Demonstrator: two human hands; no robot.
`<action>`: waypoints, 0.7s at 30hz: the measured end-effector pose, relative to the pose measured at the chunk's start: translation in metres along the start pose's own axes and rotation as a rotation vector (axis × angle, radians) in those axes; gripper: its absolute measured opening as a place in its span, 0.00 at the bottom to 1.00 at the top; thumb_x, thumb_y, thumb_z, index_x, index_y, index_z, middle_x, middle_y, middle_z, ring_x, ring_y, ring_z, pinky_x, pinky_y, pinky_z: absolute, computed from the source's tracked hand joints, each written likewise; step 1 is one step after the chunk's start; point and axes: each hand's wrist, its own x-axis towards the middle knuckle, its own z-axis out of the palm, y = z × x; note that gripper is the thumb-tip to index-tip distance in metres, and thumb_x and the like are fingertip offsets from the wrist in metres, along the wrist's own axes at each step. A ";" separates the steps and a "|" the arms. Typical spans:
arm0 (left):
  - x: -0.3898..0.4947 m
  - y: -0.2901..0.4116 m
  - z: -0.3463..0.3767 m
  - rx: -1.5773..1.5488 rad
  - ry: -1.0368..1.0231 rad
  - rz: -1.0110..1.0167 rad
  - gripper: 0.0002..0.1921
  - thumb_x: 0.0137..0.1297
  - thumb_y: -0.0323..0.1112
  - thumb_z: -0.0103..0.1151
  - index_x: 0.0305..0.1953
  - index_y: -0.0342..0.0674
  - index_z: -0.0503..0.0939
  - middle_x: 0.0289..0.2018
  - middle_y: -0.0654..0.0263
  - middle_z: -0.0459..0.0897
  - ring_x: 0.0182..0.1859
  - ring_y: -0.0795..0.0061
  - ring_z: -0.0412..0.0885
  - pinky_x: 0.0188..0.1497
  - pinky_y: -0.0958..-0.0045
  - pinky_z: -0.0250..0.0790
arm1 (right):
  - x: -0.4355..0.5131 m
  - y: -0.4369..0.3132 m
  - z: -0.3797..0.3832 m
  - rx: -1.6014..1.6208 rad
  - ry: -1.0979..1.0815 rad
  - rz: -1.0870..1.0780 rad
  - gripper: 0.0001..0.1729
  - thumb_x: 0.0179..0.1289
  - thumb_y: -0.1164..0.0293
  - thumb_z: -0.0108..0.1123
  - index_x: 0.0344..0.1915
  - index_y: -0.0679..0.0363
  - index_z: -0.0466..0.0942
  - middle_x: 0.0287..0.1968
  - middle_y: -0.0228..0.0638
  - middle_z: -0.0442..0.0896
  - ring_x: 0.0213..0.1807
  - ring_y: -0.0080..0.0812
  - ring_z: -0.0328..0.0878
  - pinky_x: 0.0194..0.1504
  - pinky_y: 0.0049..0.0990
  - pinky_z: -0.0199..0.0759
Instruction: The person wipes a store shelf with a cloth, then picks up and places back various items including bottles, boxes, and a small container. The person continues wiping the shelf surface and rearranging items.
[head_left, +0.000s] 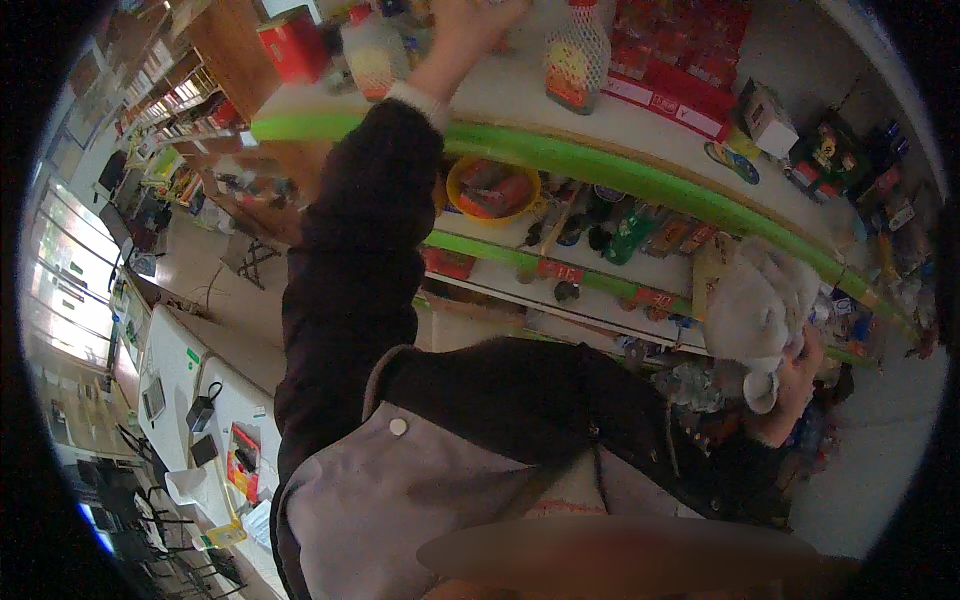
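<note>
My left hand (476, 34) reaches over the upper shelf (495, 101), between two bottles. Its fingers run into the picture's top edge, so what they hold or touch is hidden. On one side stands a netted bottle (375, 56), on the other a second bottle (576, 67) in white foam netting. A bunched white cloth (750, 307) is in my right hand (799, 390), held low in front of the shelf's green edge. Against that hand is a small white cup-like piece (761, 386); whether it belongs to the cloth I cannot tell.
A red tin (292, 45) and red display boxes (667, 94) stand on the upper shelf. Below, a yellow bowl (493, 191) holds red packets, near a green bottle (628, 234). White tables (169, 352) with small items stand at left.
</note>
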 end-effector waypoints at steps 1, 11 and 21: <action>0.013 -0.010 0.011 -0.084 0.096 0.123 0.32 0.58 0.43 0.70 0.60 0.37 0.70 0.55 0.57 0.73 0.55 0.62 0.74 0.55 0.59 0.68 | -0.015 0.013 -0.004 0.055 0.006 0.022 0.28 0.60 0.68 0.64 0.59 0.66 0.77 0.52 0.43 0.84 0.55 0.36 0.79 0.56 0.35 0.71; 0.096 -0.115 0.087 0.747 0.280 0.175 0.34 0.45 0.54 0.79 0.39 0.25 0.81 0.34 0.49 0.86 0.39 0.55 0.87 0.42 0.55 0.79 | -0.124 0.053 -0.015 0.241 0.186 0.249 0.31 0.64 0.65 0.64 0.64 0.68 0.73 0.56 0.38 0.81 0.53 0.30 0.78 0.52 0.32 0.72; 0.135 -0.177 0.133 0.479 0.237 -0.053 0.47 0.44 0.66 0.74 0.52 0.26 0.75 0.47 0.50 0.82 0.49 0.50 0.82 0.53 0.56 0.75 | -0.168 0.048 0.000 0.202 0.412 0.430 0.30 0.69 0.67 0.62 0.68 0.68 0.70 0.55 0.36 0.81 0.50 0.25 0.75 0.52 0.26 0.68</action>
